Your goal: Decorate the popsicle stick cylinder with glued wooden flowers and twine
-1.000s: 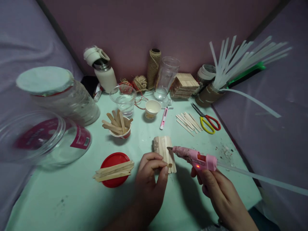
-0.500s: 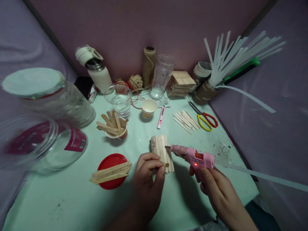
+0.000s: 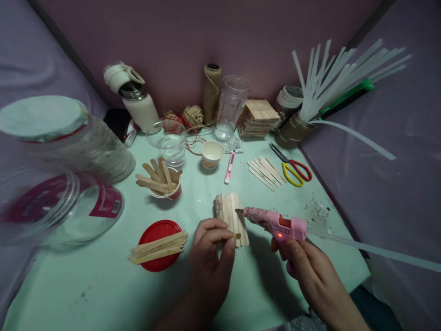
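Observation:
My right hand (image 3: pixel 303 259) is wrapped round a pink hot glue gun (image 3: pixel 275 223), its small orange light lit and a long clear glue stick (image 3: pixel 365 248) trailing from the back. The nozzle points left, at or just over a panel of pale craft sticks (image 3: pixel 229 207) laid side by side. At the panel's near end, my left hand (image 3: pixel 213 257) pinches a small wooden stick piece (image 3: pixel 237 236) between thumb and fingers; most of that piece is hidden. Left of this hand, several craft sticks (image 3: pixel 158 247) lie across a red lid (image 3: pixel 161 265).
A cup of craft sticks (image 3: pixel 165 191), a small paper cup (image 3: pixel 212 155), a pink cutter (image 3: pixel 229 168), thin wood strips (image 3: pixel 265 172) and scissors (image 3: pixel 292 168) lie beyond the panel. Large clear jars (image 3: pixel 103 202) stand left; glue sticks (image 3: pixel 330 82) fan out of a holder at the back right.
Both hands, the glue gun and the panel keep nearly the same positions. Only the camera view has shifted slightly.

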`<state>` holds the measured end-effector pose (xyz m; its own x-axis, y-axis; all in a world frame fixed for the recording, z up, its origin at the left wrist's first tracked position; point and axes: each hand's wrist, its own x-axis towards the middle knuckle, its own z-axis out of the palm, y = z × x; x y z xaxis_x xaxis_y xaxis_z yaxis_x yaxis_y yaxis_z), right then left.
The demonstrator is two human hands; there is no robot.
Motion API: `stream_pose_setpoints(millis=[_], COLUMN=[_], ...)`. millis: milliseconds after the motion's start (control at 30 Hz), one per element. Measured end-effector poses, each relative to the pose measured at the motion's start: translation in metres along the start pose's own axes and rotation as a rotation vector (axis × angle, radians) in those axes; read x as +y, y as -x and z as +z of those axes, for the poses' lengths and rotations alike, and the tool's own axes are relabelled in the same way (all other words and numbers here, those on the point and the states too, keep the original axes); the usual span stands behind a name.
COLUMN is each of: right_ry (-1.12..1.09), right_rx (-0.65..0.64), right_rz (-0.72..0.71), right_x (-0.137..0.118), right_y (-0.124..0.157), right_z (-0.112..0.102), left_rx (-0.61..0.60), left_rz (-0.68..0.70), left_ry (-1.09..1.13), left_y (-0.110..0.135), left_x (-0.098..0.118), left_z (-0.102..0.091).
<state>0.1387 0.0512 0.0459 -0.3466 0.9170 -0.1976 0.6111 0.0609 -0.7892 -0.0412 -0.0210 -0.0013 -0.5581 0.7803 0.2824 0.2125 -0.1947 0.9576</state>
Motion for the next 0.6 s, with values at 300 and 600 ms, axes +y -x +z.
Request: stream_pose_setpoints(millis=[300, 600], right_ry=[0.007, 0.020], right_rx=[0.001, 0.001], right_rz=[-0.030, -0.015], right_x=[-0.0070, -0.0064], right_y=[-0.0039, -0.0041], right_z=[0.0015, 0.0016], left_rx=[-0.003, -0.006], left_rz=[0.011, -0.002], left_ry=[-0.006, -0.009], left_y=[-0.0017, -0.0008], left_x=[0.0006, 0.0013], left_z=[0.0005, -0.0006])
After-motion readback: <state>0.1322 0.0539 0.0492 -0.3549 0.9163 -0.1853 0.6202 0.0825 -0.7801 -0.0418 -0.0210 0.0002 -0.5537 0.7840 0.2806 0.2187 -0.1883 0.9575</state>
